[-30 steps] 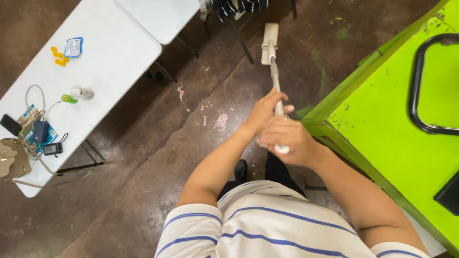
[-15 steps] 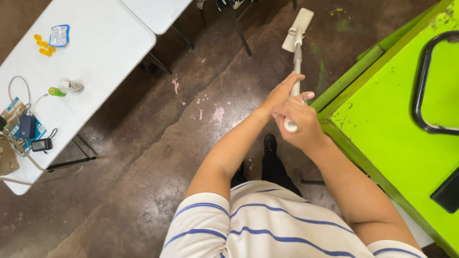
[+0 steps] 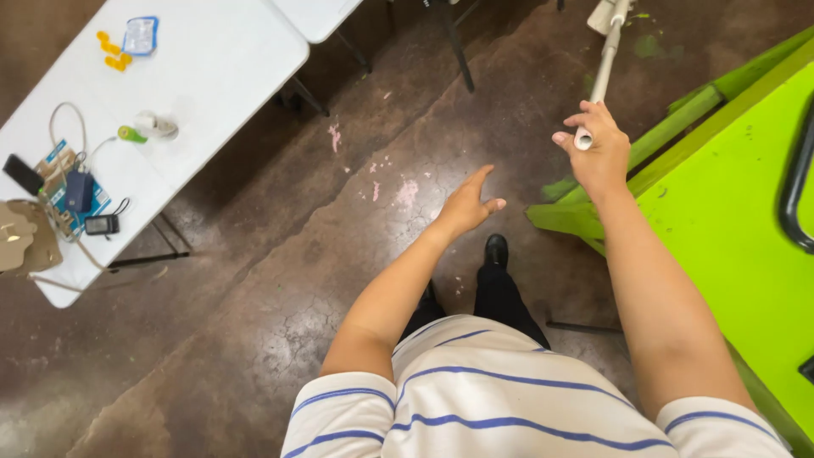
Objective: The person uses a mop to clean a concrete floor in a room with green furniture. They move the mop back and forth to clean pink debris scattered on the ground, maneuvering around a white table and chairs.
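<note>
My right hand [image 3: 598, 148] grips the top end of a long white mop handle [image 3: 604, 72]. The handle runs away from me to a flat pale mop head [image 3: 604, 13] at the top edge of the view, resting on the brown concrete floor [image 3: 254, 280]. My left hand [image 3: 469, 202] hangs free over the floor with fingers spread, holding nothing, a short way left of the handle.
A bright green structure [image 3: 729, 220] with a black handle [image 3: 793, 182] stands close on my right. A white folding table [image 3: 195, 76] at the left carries cables, small devices and yellow pieces. A second white table [image 3: 318, 13] is at the top.
My left hand has let go of the mop handle and dropped away to the left. The mop head has slid farther away, toward the top right.
</note>
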